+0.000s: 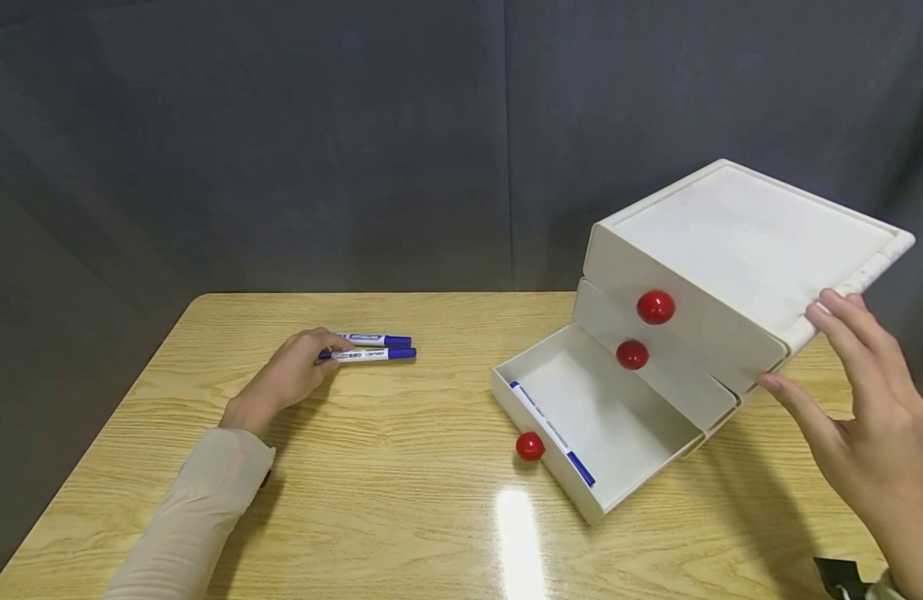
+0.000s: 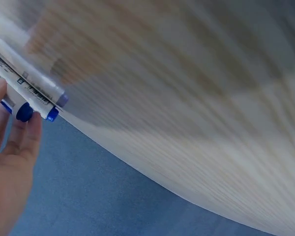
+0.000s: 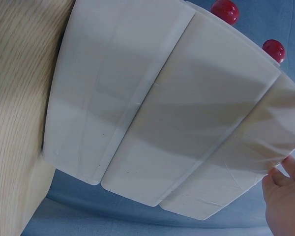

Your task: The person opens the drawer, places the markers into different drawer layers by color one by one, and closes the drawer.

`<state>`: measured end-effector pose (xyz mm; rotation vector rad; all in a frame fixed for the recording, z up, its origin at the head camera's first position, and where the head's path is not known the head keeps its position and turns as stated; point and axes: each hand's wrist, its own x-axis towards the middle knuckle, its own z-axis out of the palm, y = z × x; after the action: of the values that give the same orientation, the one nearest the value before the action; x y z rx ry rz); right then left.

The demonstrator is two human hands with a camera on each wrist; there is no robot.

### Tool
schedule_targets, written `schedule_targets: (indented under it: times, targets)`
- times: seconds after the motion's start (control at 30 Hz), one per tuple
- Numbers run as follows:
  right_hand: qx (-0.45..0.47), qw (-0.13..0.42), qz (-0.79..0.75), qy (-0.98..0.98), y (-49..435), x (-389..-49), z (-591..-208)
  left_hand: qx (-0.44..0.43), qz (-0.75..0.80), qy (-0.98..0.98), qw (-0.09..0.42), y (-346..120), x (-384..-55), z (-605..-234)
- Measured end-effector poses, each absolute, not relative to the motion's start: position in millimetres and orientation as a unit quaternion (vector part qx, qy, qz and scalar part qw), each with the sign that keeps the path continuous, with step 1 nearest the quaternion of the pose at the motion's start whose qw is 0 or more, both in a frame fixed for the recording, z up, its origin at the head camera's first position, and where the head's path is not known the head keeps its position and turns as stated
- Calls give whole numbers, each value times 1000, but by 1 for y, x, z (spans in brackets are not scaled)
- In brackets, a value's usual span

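My left hand [image 1: 292, 371] pinches the nearer of two white markers with blue caps, this marker [image 1: 367, 355] lying low over the table. Just behind it is the second marker [image 1: 375, 340], partly covered by my fingers. On the right stands a white drawer box [image 1: 761, 242] with three drawers and round red knobs. Its bottom drawer [image 1: 619, 425] is pulled out, and inside along the front wall lies another blue-capped marker [image 1: 551, 433]. My right hand [image 1: 870, 400] touches the box's upper right edge, fingers on the top and thumb near the front corner.
A wooden table [image 1: 401, 467] carries everything, with a dark curtain [image 1: 356, 150] behind it. The bottom drawer's red knob [image 1: 530, 447] juts out over the table. The upper two drawers, with red knobs [image 1: 656, 307], are closed.
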<state>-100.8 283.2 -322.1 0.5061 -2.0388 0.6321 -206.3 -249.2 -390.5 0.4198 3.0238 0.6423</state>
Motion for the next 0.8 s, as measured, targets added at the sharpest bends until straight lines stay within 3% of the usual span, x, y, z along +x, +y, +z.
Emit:
schedule_targets:
  times: [0.8]
  targets:
    - [197,446,251,-837,286,-101,-322,172,211,962,-13,-220,-204,-372]
